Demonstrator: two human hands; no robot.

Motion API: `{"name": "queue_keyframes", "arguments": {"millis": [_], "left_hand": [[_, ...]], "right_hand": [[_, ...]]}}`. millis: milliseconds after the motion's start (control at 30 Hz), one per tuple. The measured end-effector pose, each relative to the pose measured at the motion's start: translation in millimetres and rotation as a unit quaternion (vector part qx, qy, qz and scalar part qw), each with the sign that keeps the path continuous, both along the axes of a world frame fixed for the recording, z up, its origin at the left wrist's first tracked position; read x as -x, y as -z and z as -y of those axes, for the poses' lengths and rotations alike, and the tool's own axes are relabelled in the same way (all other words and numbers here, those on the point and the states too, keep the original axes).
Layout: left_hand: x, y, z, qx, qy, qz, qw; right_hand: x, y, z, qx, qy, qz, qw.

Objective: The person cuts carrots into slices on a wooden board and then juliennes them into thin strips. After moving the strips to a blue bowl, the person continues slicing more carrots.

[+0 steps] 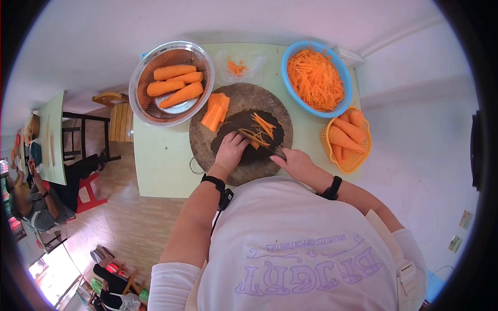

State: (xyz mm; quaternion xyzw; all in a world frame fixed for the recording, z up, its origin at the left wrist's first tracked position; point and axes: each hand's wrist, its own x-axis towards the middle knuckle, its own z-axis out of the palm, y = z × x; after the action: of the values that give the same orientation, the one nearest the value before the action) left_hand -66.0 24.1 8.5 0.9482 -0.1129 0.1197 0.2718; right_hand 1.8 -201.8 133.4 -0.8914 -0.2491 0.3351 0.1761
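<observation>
My right hand (pixel 296 165) is wrapped round the dark handle of a kitchen knife (pixel 255 139), whose blade points left across the round chopping board (pixel 205 142). Beside the blade, my left hand (pixel 231 151) has its fingers curled and pressed down on a carrot piece (pixel 254 145), mostly hidden by the fingers and knife. Thin carrot strips (pixel 264 125) lie just past the blade on the dark, worn middle of the board. Cut carrot blocks (pixel 216 111) rest at the board's upper left.
A metal bowl (pixel 136 98) with peeled carrots stands at the left, a blue basin (pixel 287 78) of shredded carrot at the upper right. Below it sits a yellow basket (pixel 348 167) of carrots. Scraps lie on a plastic bag (pixel 254 65). Another person (pixel 44 210) sits far left.
</observation>
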Motion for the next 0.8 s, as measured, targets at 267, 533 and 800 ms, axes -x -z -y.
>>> {"name": "queue_keyframes", "arguments": {"millis": [267, 533, 800], "left_hand": [[0, 0, 1, 0.000, -0.005, -0.004, 1.000], [-1, -3, 1, 0.006, -0.003, 0.005, 1.000], [-1, -3, 1, 0.006, -0.007, 0.010, 1.000]], "right_hand": [[-6, 24, -20, -0.026, 0.005, 0.003, 1.000], [-17, 28, 5, -0.060, 0.072, -0.087, 0.992], [-14, 9, 5, -0.045, 0.068, -0.062, 0.995]]}}
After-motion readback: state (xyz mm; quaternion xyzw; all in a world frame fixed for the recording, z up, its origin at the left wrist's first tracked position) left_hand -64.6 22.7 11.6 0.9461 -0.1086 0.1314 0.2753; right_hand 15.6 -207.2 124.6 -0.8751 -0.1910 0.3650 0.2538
